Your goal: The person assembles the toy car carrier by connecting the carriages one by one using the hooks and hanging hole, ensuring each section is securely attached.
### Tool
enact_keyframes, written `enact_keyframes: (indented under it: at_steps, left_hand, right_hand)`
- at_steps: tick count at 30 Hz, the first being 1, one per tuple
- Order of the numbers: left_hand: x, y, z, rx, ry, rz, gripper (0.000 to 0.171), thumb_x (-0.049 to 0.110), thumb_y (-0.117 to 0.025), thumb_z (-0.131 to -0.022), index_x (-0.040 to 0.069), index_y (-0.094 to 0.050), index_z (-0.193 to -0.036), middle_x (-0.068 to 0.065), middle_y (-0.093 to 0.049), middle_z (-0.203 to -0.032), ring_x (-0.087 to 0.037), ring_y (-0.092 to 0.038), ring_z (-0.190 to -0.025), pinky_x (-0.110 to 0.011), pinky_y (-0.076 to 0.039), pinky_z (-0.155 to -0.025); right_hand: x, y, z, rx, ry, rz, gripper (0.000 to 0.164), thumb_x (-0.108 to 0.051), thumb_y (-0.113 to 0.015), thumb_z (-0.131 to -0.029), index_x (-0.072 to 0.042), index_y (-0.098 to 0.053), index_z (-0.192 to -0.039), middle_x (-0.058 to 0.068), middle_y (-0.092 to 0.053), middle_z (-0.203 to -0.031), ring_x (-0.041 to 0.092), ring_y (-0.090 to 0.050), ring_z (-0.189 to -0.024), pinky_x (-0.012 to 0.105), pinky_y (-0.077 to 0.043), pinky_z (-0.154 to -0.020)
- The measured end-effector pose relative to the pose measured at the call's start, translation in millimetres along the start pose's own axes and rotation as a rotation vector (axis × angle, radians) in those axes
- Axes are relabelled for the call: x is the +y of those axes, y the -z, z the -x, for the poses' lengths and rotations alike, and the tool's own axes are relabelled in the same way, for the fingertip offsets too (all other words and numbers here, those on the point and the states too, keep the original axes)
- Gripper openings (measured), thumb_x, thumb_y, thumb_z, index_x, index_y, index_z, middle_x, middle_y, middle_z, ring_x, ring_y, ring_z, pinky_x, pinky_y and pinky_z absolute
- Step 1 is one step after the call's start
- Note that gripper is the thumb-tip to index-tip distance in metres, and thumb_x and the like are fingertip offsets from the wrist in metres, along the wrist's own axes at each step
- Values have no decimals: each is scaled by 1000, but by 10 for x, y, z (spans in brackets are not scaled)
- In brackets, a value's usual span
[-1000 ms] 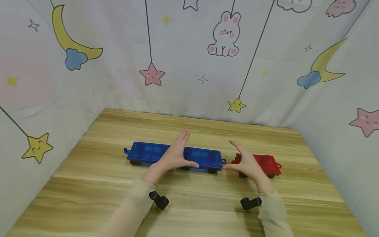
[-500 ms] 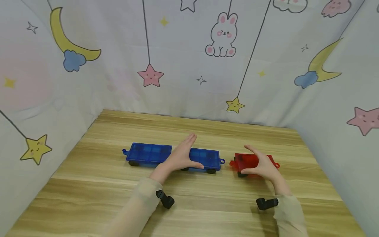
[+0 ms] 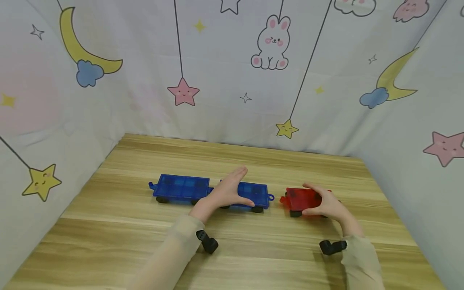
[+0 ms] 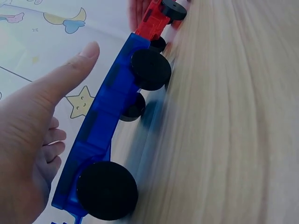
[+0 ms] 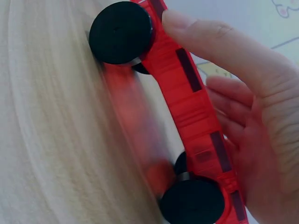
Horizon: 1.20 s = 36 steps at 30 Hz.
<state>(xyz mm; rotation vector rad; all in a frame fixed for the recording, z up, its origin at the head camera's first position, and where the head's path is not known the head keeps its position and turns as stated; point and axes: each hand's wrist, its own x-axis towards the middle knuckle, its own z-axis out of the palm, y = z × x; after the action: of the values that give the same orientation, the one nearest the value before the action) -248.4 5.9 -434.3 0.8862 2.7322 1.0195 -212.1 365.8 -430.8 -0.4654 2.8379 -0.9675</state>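
Observation:
In the head view, two blue toy train cars [image 3: 183, 187] stand end to end on the table, a hook at the left end and a ring at the right. My left hand [image 3: 226, 193] spans the right blue car [image 4: 100, 114], hiding its left part; its thumb stays apart from the car's side in the left wrist view. To the right, separated by a small gap, is a red toy train car [image 5: 187, 107] on black wheels. Around its right half reaches my right hand [image 3: 328, 205], thumb along the near side and fingers beyond the far side. Firm contact is unclear.
The wood-grain table [image 3: 253, 249] is bounded at the back and sides by a white curtain [image 3: 217, 108] printed with stars, moons and a rabbit. A black wrist camera [image 3: 208, 241] sits on the left sleeve, and another camera [image 3: 331, 247] on the right.
Both hands have shifted right, the right hand from the red car's left end to its right half, its thumb and fingers drawing slightly closer. The cars stay in place.

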Motion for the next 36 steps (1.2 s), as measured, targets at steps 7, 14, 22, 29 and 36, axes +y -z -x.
enact_keyframes:
  at_steps: [7, 14, 22, 29, 36]
  left_hand:
    - [14, -17, 4, -31, 14, 13, 106, 49, -81, -75, 8, -26, -156, -12, -27, -161, -32, -26, -148, -53, -29, -117]
    - [-9, -39, 6, -60, 16, -3, 105, 50, -82, -74, 8, -29, -155, -10, -31, -159, -31, -30, -147, -51, -31, -116]
    - [-39, -39, 12, -71, 1, -48, 104, 50, -84, -71, 7, -35, -152, -10, -39, -155, -31, -35, -144, -50, -32, -116]
    - [-64, -27, 5, -81, -6, -83, 102, 50, -85, -70, 6, -40, -150, -10, -44, -152, -31, -41, -141, -49, -35, -115]
    - [-78, -27, 11, -69, -7, -64, 97, 48, -85, -71, 7, -42, -148, -9, -46, -150, -30, -43, -139, -48, -36, -114]
  right_hand:
    - [-31, -40, -24, 17, -12, 39, 86, -33, -85, -75, -4, -45, -145, 23, -45, -146, 41, -49, -124, 55, -45, -96]
    - [-59, -79, -26, 44, -20, 41, 84, -33, -86, -74, -1, -47, -143, 24, -49, -142, 40, -51, -121, 54, -45, -96]
    - [-106, -115, -19, 61, -29, 22, 83, -31, -86, -74, 0, -48, -141, 23, -52, -139, 38, -55, -116, 50, -48, -93]
    - [-128, -152, -30, 68, -24, 12, 81, -31, -87, -73, 0, -51, -138, 22, -54, -138, 36, -55, -116, 51, -48, -94]
    - [-166, -194, -27, 76, -15, 16, 81, -31, -88, -72, 0, -52, -137, 22, -53, -138, 36, -55, -116, 51, -48, -94]
